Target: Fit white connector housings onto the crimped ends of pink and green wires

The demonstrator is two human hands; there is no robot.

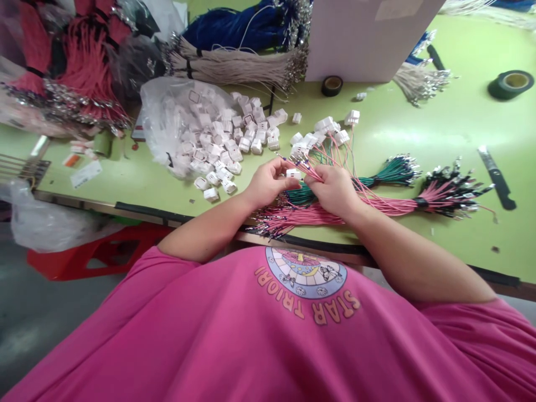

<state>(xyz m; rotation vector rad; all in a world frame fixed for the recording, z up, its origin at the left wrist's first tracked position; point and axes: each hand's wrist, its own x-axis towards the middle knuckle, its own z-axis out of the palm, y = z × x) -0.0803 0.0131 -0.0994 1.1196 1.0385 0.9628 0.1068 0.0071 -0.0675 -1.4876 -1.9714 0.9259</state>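
While left hand [268, 181] pinches white connector [293, 173], right hand [333, 187] beside it grips pink wires [377, 201] (fingers touching).

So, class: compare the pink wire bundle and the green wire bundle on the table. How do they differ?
The pink wire bundle is pink and longer, reaching under the right hand; the green wire bundle is dark green, shorter and lies farther from the table edge. Both lie flat, with metal terminals at their ends.

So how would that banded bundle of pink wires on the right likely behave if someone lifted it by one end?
The pink wire bundle would probably droop, since its thin strands already curve loosely across the green table. The dark band at its middle should keep it together. Its splayed metal-tipped ends might snag the green wire bundle lying beside it.
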